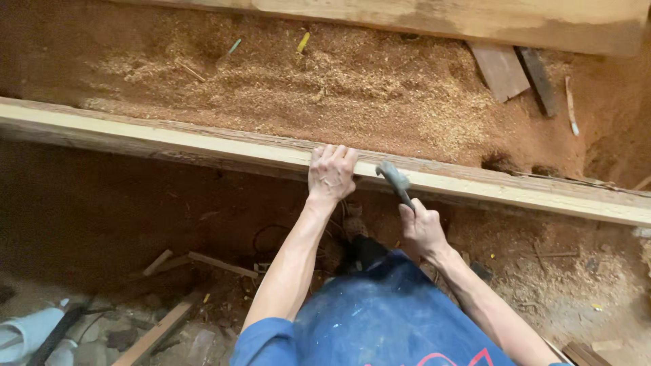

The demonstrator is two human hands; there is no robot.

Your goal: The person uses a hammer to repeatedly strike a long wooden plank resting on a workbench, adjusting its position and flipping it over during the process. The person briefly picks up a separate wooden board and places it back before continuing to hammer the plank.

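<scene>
A long pale wooden beam (169, 146) runs across the view from the left down to the right edge. My left hand (330, 174) rests on its top face, fingers curled over the far edge. My right hand (422, 229) is closed around the handle of a hammer (396, 181), whose grey metal head hovers just over the beam, right of my left hand. My blue-clad knee (380, 318) fills the bottom centre.
Sawdust (325, 88) covers the reddish ground beyond the beam. A second large timber (475, 20) lies along the top. Flat board offcuts (502, 71) lie at upper right. Loose wood strips (220, 264) and rubble sit lower left, with a white object (27, 332) in the corner.
</scene>
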